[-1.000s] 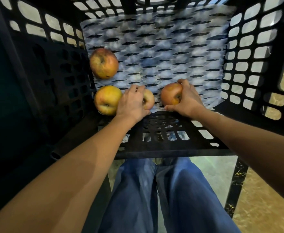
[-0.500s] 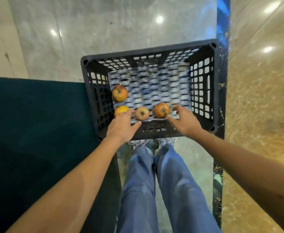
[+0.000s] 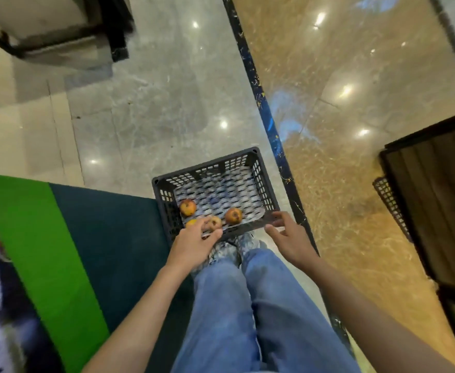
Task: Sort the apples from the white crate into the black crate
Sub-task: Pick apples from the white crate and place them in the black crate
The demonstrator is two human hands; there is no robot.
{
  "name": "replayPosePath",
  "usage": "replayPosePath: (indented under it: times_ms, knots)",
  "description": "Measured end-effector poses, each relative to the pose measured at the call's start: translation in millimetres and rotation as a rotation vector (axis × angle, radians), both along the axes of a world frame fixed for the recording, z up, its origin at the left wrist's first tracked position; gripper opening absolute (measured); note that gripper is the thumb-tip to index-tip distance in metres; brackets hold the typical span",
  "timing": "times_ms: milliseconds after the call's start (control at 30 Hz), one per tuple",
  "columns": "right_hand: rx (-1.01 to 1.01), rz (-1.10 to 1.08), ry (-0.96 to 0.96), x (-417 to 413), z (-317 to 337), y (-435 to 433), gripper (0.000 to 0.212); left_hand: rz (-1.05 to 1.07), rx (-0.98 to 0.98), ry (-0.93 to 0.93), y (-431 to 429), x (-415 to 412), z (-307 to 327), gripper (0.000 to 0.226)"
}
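- Black crate sits on the marble floor, four apples resting on its liner.
- Left hand hovers over the near rim, fingers loose, empty.
- Right hand is spread wide, holding nothing.

The floor is polished stone, with grey veined marble on the left and amber marble flecked with gold on the right. A narrow dark strip with blue and yellow specks parts them, and both sides mirror small round spots of reflected light. Paler cream tiles border the grey at the far left, where a green mat lies edge to edge with a teal mat. A dark-framed piece of furniture stands at the upper left and a dark wooden cabinet at the right edge.
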State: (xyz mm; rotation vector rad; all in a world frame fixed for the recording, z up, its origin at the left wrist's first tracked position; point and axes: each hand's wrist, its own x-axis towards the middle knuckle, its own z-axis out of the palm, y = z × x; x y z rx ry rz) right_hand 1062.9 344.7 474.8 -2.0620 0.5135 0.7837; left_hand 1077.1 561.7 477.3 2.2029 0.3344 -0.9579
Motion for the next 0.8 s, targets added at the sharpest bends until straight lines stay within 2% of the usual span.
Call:
replayPosePath:
  times_ms: [200, 467, 700, 800]
  knots:
    - [-0.039, -0.478, -0.008, -83, 51, -25, 0.041, -0.216, -0.071, 0.018, -18, -15, 38, 0.042]
    - [0.032, -1.168, -0.014, -219, 70, -19, 0.032, -0.858, -0.196, -0.048, -123, -37, 68, 0.046]
    - [0.085, -1.701, -0.031, -347, 66, -7, 0.025, -1.319, -0.273, -0.09, -239, -126, 81, 0.044]
    - [0.099, -1.871, -0.038, -401, 64, -2, 0.029, -1.473, -0.29, -0.074, -272, -183, 79, 0.043]
